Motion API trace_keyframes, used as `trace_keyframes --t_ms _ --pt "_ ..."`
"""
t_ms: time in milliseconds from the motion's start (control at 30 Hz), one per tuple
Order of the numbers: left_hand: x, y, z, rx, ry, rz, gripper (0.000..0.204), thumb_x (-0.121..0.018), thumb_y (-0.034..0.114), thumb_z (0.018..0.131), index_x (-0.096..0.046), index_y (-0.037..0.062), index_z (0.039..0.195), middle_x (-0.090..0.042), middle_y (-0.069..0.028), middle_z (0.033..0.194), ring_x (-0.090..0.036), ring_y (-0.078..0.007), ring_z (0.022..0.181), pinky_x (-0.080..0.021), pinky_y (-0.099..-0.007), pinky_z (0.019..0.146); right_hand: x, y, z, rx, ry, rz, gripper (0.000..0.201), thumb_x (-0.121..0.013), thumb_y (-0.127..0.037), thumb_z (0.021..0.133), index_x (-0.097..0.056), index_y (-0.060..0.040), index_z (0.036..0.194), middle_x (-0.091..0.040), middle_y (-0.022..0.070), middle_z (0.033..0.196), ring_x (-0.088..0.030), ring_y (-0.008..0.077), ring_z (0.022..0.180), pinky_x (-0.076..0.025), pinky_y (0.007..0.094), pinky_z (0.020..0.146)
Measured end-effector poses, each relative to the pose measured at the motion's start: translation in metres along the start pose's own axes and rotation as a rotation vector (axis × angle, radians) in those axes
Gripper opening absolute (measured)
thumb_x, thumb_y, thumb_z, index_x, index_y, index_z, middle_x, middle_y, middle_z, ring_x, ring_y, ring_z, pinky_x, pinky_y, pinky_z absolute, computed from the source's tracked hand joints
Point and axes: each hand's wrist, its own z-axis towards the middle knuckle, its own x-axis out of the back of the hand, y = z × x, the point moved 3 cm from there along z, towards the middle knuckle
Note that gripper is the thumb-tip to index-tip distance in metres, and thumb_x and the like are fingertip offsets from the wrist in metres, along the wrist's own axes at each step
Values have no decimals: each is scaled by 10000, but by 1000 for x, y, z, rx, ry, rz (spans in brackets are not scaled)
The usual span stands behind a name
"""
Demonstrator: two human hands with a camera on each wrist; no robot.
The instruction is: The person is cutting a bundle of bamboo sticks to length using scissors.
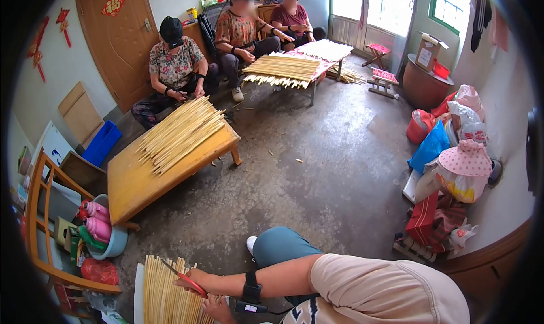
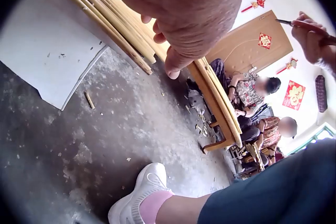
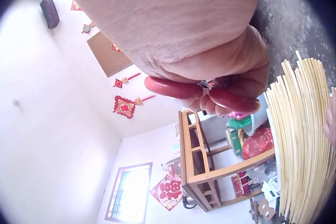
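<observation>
A rough grey concrete floor (image 1: 317, 171) spreads under pale plastered walls (image 1: 56, 63). A brown wooden door (image 1: 116, 41) bears a red paper ornament (image 1: 113, 5). A low orange wooden tabletop (image 1: 136, 182) stands left; daylight enters through a green-framed window (image 1: 450, 7).

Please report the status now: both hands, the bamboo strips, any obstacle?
Right hand grips red scissors above the bamboo strips. Left hand rests on the strips' edge, grip unclear. Nothing blocks.
</observation>
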Motion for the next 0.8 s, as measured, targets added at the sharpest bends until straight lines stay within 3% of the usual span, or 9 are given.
trace_keyframes --t_ms 233,300,433,800 --pt "0 2 -9 -23 39 -55 296 -586 320 699 -582 36 784 -552 -126 751 -481 -320 790 -376 -424 731 -2 0 1 -65 -14 -38 487 -653 -472 728 -540 -10 620 -462 30 470 -440 112 365 -348 246 344" --pt "-2 -1 -13 35 -19 -79 293 -654 186 597 -573 7 815 -544 -146 820 -464 -350 853 -368 -447 779 -3 0 1 -76 -24 -29 486 -656 -470 726 -544 -9 624 -467 30 476 -444 111 367 -351 244 345" --pt "0 1 -15 55 -32 -105 302 -659 186 592 -570 -3 810 -547 -145 824 -464 -354 856 -369 -445 783 -5 1 1 -81 -10 -20 469 -657 -456 727 -546 -13 623 -479 30 485 -449 107 365 -354 240 336" --pt "20 13 -12 -58 -44 -116 191 -661 129 612 -595 45 770 -573 -88 821 -495 -295 843 -369 -413 771 -13 -3 -4 -69 0 -15 468 -647 -456 731 -543 -15 613 -472 30 478 -447 114 362 -356 242 333"
